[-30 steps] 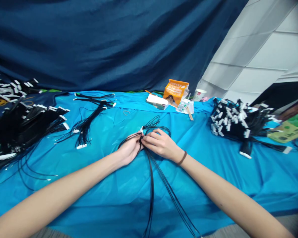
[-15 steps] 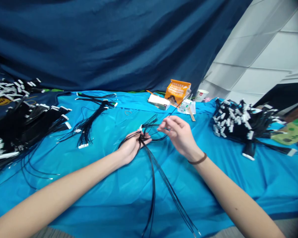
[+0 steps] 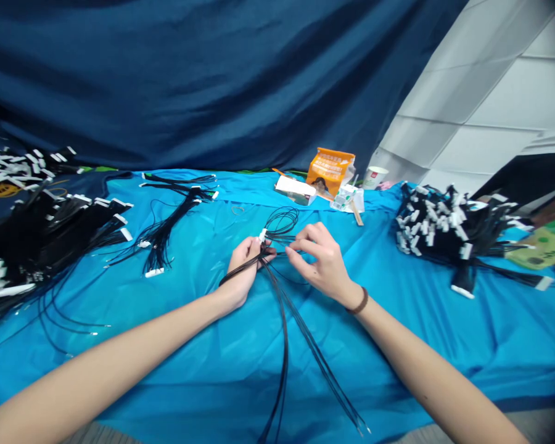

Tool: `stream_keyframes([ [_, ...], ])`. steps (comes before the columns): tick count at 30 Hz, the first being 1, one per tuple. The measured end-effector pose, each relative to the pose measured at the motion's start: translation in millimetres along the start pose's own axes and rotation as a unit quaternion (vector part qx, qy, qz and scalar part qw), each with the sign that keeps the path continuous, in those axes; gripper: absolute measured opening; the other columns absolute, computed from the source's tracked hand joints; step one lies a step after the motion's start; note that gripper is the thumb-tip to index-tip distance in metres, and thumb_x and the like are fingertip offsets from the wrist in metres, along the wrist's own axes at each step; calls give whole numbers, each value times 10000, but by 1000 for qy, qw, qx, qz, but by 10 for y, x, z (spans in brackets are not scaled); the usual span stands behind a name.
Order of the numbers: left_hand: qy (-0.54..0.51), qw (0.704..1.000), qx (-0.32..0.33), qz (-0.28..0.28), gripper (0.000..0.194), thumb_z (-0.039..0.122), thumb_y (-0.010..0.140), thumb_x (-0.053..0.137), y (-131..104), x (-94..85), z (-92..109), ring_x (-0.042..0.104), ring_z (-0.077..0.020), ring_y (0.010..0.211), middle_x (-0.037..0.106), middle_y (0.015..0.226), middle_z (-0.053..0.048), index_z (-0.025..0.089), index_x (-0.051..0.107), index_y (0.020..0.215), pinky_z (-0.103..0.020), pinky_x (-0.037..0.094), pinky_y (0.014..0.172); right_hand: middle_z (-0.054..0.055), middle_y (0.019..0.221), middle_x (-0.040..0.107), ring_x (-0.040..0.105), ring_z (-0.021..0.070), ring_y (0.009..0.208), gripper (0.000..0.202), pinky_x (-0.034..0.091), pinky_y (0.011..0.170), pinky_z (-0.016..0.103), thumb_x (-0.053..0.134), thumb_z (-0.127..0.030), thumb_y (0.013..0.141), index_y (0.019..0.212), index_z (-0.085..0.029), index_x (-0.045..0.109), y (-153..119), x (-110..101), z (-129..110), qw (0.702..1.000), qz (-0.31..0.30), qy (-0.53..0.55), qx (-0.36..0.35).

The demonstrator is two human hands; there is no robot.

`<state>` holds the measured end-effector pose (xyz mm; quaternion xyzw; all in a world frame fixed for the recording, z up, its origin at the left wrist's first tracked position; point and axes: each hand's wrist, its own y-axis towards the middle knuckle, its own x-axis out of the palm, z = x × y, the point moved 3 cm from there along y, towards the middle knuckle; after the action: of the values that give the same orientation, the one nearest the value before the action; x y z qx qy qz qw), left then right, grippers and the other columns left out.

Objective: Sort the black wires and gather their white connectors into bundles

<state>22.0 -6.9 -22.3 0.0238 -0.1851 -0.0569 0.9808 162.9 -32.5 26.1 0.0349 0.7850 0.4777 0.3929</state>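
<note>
My left hand (image 3: 244, 271) is closed around a bundle of black wires (image 3: 283, 333) at the middle of the blue cloth. A white connector (image 3: 263, 235) pokes up above its fingers. Some wires loop out beyond the connector, others lie across the wrist, and a long group hangs toward the front with bare metal tips. Just right of the bundle, my right hand (image 3: 321, 259) has its thumb and index fingertip close together on a thin black wire (image 3: 280, 253). Part of that wire is hidden by the fingers.
Piles of black cables with white connectors lie at the left (image 3: 50, 240) and right (image 3: 439, 222). A smaller cable bunch (image 3: 160, 240) is left of my hands. Toward the back stand an orange bag (image 3: 332, 169), a white box (image 3: 296, 188) and a paper cup (image 3: 375, 177).
My right hand has come down and slightly left toward the bundle. The wire end that stuck up above its fingers no longer shows. My left fingers have curled in more around the wires.
</note>
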Motion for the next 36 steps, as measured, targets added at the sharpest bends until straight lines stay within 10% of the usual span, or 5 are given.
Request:
stream_keyframes([
  [36, 172, 981, 88, -9, 307, 446, 816, 425, 22, -58, -13, 550, -142, 743, 580, 773, -16, 166, 550, 822, -254, 441, 717, 27, 742, 487, 400, 163, 736, 242, 349, 694, 323, 383, -234, 885, 679, -180, 499, -27, 96, -17, 995, -81, 22, 44],
])
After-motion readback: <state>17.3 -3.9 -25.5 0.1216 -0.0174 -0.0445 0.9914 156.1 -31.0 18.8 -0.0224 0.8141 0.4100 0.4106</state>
